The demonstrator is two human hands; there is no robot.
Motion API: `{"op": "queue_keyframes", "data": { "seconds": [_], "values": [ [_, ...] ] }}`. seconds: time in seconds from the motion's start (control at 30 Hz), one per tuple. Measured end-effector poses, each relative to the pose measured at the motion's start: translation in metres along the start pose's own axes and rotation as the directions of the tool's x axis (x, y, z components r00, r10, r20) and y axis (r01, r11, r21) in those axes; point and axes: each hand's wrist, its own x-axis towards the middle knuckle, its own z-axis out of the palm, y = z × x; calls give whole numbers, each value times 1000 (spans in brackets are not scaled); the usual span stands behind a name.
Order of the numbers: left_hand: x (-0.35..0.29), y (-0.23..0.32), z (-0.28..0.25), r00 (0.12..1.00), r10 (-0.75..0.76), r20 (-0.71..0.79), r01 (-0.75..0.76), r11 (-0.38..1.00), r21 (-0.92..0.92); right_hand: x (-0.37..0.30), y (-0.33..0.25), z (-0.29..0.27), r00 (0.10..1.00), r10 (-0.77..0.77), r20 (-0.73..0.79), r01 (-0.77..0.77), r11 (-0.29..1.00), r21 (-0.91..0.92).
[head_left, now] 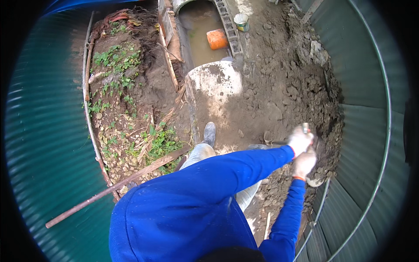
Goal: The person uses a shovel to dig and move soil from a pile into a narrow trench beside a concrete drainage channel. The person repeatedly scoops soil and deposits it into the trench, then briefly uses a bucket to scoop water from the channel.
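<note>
Both my hands are at the right, over the dug soil, in pale work gloves with orange-red cuffs. My left hand (300, 142) is closed round the upper end of a tool handle (305, 127), whose short metallic-looking tip with a bit of red sticks out above the glove. Just below it, my right hand (304, 163) is wrapped on the same handle. The rest of the tool is hidden or blurred, so its kind cannot be told. Loose brown clods (327, 148) lie around and beyond the gloves.
Ahead lies a brick-edged pit of murky water (198, 26) with an orange container (217, 39) in it. A bucket (242, 22) stands beside it. Corrugated sheet walls (366, 109) flank both sides. A wooden pole (118, 185) lies at the left near green plants (159, 146).
</note>
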Motion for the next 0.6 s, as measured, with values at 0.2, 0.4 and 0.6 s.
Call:
{"op": "queue_keyframes", "data": {
  "seconds": [0.2, 0.4, 0.6],
  "values": [
    [-31, -72, -81, 976, 204, 76, -203, 979, -28, -89, 6, 63, 997, 61, -46, -64, 996, -58],
    [-175, -154, -241, 995, -22, 99, -17, 926, 377, -289, -20, 110, 814, 451, 367, -462, 885, -61],
    [-140, -181, -250, 990, 139, 29, -127, 777, 616, -270, 8, 146, 853, 199, 483, -293, 947, 128]
  ]
}}
